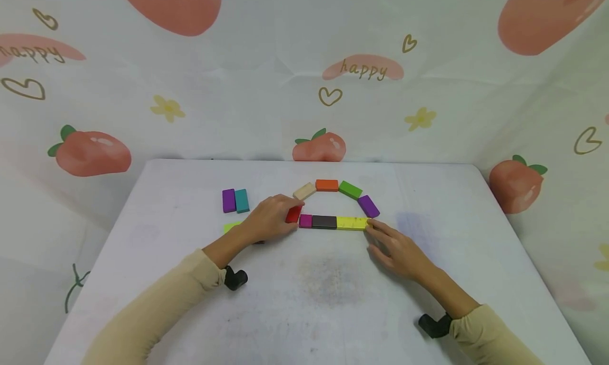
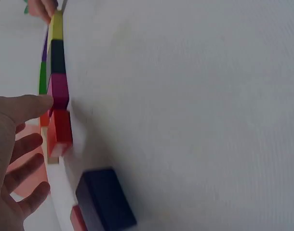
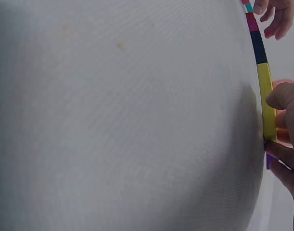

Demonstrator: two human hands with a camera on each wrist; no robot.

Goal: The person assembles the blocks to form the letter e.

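A red block (image 1: pixel 293 213) lies at the left end of a straight row. My left hand (image 1: pixel 268 217) is just over it, thumb on the near side. In the left wrist view the thumb is by the seam of the red block (image 2: pixel 60 132) and the magenta block (image 2: pixel 59 89), and the other fingers are spread apart. The row continues with a black block (image 1: pixel 324 222) and a long yellow block (image 1: pixel 351 224). My right hand (image 1: pixel 397 248) touches the yellow block's right end with extended fingertips. Whether the left fingers press the red block is unclear.
Behind the row, beige (image 1: pixel 304 191), orange (image 1: pixel 326 185), green (image 1: pixel 350 189) and purple (image 1: pixel 368 206) blocks form an arch. Purple (image 1: pixel 229 200) and teal (image 1: pixel 242 200) blocks stand at the left. A lime block (image 1: pixel 231 226) and a dark block (image 2: pixel 106 199) are partly hidden near my left wrist.
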